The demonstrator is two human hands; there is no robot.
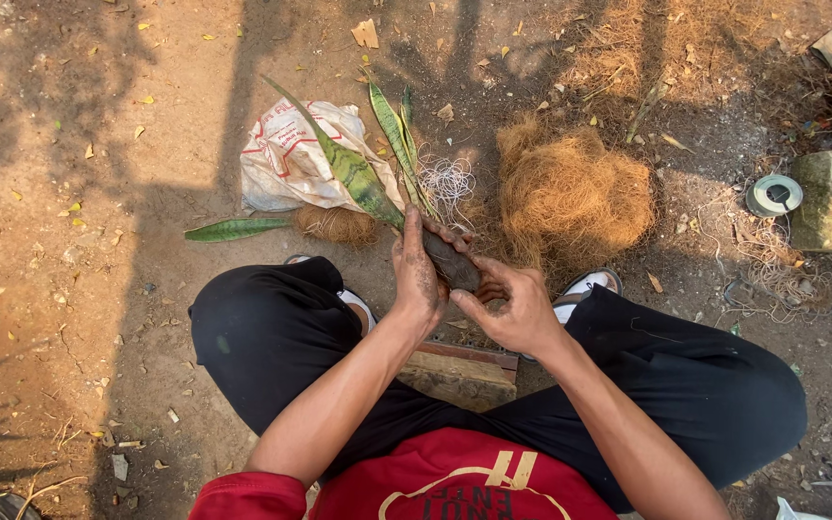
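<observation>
Left hand [418,274] has its fingers wrapped round the dark root end of a snake plant [363,183]; right hand [515,308] pinches that same root ball from below; coconut fibre pile [570,193] sits just beside, white sack [286,159] behind the leaves.

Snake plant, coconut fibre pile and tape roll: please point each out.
snake plant [358,178], head view, middle of the broad striped leaf
coconut fibre pile [570,193], head view, centre of the mound
tape roll [774,195], head view, its flat top face
</observation>
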